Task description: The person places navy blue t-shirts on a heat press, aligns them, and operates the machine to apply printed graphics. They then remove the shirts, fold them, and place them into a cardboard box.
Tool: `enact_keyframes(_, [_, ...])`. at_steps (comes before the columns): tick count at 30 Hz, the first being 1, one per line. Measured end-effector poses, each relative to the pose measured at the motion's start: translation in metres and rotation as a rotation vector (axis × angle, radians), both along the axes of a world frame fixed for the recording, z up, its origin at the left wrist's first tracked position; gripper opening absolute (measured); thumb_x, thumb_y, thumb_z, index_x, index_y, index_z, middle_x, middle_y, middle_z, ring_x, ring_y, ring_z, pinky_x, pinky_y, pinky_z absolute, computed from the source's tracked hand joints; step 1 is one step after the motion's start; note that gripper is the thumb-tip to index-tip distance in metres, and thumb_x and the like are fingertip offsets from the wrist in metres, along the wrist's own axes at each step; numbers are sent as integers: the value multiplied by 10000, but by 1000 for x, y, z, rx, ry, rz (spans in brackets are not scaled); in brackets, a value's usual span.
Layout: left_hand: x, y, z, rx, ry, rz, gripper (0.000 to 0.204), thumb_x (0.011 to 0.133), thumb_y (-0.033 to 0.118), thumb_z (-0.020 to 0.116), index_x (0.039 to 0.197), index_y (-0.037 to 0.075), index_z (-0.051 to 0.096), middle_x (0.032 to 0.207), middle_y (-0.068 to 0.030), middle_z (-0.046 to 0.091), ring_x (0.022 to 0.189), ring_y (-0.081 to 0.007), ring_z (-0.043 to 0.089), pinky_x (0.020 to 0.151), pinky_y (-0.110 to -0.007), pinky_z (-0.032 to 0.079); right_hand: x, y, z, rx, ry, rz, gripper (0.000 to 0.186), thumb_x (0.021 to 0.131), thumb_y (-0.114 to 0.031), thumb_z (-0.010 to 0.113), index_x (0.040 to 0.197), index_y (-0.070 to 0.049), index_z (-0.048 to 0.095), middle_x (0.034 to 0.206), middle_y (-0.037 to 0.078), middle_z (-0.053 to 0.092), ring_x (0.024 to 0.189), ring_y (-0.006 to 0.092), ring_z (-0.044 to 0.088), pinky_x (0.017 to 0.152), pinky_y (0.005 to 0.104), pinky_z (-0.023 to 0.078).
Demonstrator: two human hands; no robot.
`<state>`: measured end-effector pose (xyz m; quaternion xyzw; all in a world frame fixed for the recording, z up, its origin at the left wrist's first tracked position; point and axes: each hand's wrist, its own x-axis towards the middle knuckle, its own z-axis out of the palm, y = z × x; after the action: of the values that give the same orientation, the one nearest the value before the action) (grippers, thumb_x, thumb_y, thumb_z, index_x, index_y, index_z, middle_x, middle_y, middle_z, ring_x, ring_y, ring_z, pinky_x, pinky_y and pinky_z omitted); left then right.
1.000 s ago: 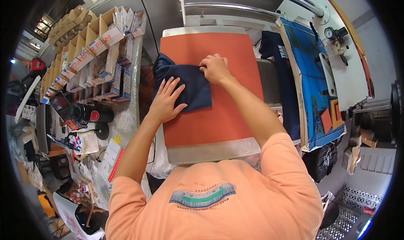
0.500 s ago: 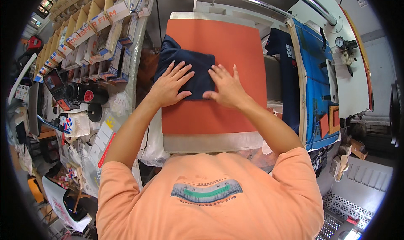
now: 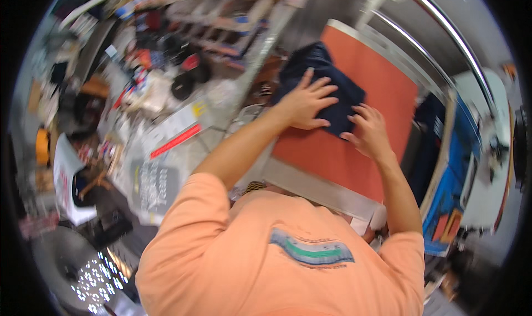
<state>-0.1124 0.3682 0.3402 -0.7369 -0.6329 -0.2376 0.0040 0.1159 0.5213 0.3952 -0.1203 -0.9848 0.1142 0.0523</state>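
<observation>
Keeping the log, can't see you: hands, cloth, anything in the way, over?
Left hand spread on folded navy-blue cloth; right hand at its right edge. Cloth mostly on flat orange-red rectangular pad. Only the hands seen atop the cloth.

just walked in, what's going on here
Someone in a peach shirt is handling a dark navy cloth on a red-orange pad. The left hand lies spread on the cloth; the right hand is at its right edge. The cloth reaches past the pad's left edge.
</observation>
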Motion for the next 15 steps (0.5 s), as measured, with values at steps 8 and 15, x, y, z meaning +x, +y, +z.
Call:
enact_keyframes(8, [-73,-149,-89,337,-400,983,178,780,50,704,954,33,736,1009,-161,713,1001,-369,658,909,-451,515,-10,-8,5,-65,-135,-74,484,718,-264,905,1093,-31,704,1382,110,574,1304,305,543,1209,581,271])
enact_keyframes(15, [-119,-295,-97,206,-622,1466,150,913,148,696,995,32,746,906,-141,746,805,-249,728,748,-368,567,-23,-12,10,-81,-165,-75,481,678,-241,919,1030,-26,671,1348,122,568,1279,325,547,1193,579,286])
